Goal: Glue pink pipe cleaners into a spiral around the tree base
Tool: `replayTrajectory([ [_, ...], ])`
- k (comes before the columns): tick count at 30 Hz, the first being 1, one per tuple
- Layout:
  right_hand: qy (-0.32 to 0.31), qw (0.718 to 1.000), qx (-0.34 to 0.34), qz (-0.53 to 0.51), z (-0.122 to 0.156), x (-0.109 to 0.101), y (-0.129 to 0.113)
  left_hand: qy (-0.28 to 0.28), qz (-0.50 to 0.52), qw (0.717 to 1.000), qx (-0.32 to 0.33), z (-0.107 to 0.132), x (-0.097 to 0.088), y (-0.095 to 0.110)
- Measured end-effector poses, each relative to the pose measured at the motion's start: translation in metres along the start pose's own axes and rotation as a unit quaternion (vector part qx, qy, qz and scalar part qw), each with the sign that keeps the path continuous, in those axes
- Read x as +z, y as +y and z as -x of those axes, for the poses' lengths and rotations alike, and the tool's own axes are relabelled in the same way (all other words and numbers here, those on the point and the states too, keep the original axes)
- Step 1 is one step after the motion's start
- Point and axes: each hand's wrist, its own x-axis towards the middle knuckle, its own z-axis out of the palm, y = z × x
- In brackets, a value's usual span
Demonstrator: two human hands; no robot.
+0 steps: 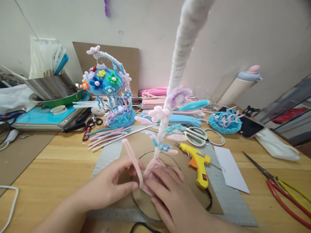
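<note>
A tall white-wrapped stem [164, 124] stands on a cardboard sheet marked with a drawn circle, with pipe-cleaner flowers and leaves along it. At its foot is a pink pipe-cleaner coil [155, 163]. My right hand [170, 191] lies over the coil, fingers curved round it and pressing on it. A loose length of pink pipe cleaner [132, 157] rises from the coil's left side. My left hand [114, 184] has this strand between thumb and curled fingers; some fingertips are hidden behind it.
To the right lie a yellow glue gun [200, 161], white-handled scissors [196, 136], a white card [230, 170] and large red-and-yellow-handled shears [274, 181]. Behind stand a blue flowered pipe-cleaner piece [107, 82], pipe-cleaner bundles [155, 102] and a blue dish-like piece [224, 124].
</note>
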Motion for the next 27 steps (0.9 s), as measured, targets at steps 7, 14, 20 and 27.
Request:
replayTrajectory([
  [7,0.014,1.000,-0.019,0.004,0.000,0.001,0.001,0.026,0.004,1.000,0.006,-0.006,0.002,0.005],
  [14,0.007,1.000,-0.015,0.003,0.002,0.000,0.001,0.107,0.107,0.983,-0.106,-0.024,0.008,-0.024],
  [20,0.002,1.000,-0.014,0.002,0.000,-0.001,0.002,0.116,0.053,0.988,-0.089,-0.029,0.009,-0.029],
  [27,-0.012,0.998,-0.035,0.040,0.003,0.004,0.006,0.129,0.000,0.990,-0.051,-0.030,0.011,-0.028],
])
